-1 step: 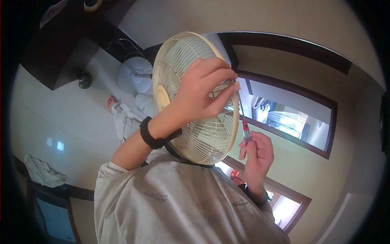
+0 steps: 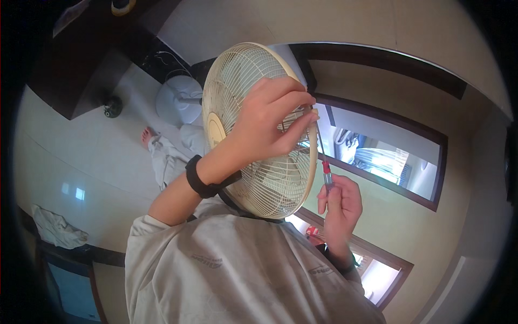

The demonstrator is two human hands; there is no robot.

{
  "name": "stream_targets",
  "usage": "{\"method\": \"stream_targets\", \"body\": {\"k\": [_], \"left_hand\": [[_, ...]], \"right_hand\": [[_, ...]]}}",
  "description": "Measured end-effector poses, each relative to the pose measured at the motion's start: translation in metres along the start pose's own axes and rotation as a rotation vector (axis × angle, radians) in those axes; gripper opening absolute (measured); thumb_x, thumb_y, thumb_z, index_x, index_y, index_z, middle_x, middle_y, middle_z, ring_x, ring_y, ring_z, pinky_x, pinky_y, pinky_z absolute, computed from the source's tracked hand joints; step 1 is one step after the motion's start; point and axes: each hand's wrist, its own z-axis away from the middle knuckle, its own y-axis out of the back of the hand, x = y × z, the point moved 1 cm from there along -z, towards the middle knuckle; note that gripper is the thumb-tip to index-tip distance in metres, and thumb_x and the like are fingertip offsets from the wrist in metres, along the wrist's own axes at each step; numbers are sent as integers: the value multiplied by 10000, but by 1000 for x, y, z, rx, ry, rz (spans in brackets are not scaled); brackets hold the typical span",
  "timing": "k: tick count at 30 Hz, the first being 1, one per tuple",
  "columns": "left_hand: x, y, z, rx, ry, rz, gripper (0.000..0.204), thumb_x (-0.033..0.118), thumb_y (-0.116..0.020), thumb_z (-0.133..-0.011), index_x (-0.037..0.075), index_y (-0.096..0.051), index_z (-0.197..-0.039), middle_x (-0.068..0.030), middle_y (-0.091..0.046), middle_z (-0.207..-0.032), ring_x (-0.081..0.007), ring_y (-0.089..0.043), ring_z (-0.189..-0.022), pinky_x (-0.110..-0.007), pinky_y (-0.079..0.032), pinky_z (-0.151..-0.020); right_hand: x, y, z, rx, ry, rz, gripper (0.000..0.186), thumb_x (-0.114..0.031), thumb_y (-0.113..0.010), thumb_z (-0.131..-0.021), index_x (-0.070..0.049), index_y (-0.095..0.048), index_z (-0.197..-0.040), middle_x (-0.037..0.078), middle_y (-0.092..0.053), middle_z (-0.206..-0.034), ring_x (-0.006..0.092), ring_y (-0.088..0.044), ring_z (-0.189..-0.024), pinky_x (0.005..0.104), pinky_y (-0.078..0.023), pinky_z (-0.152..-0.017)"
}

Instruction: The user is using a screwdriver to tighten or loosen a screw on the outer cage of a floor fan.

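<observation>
In front of me is a standing fan with a cream wire guard (image 2: 272,186), its blades partly visible through the wires. My left hand (image 2: 270,116), with a black band at the wrist, reaches across the guard's front. Its thumb and fingertips close on the guard's rim at the right side; what lies between the fingertips is partly hidden. My right hand (image 2: 343,208) holds a screwdriver (image 2: 327,174) by its red and clear handle, to the right of the fan and lower than the left hand. The thin shaft runs up to the rim, close beside my left thumb. Its tip is hidden.
The fan's round white base (image 2: 178,100) stands on the pale tiled floor, with a bare foot (image 2: 147,134) near it. A dark wooden cabinet (image 2: 70,70) is at upper left. A crumpled cloth (image 2: 58,227) lies at lower left. Dark-framed windows (image 2: 388,156) are on the right.
</observation>
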Motion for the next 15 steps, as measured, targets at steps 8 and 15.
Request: {"method": "stream_targets", "body": {"k": [8, 15], "left_hand": [[-1, -2, 1, 4, 7, -4, 217, 81, -764, -706, 55, -672, -901, -81, -665, -888, -236, -620, -773, -319, -446, -670], [-1, -1, 2, 10, 2, -13, 217, 89, -764, -708, 55, -672, -901, -80, -665, -892, -240, -618, -782, -324, -441, -674]], "right_hand": [[1, 8, 1, 32, -54, 18, 266, -52, -423, -1011, 15, -544, -1237, 62, -602, -793, 61, -461, -552, 200, -374, -500], [-10, 2, 4, -47, -24, 6, 321, -2, -481, -971, 47, -520, -1286, 102, -636, -840, 89, -553, -607, 211, -446, -540]]}}
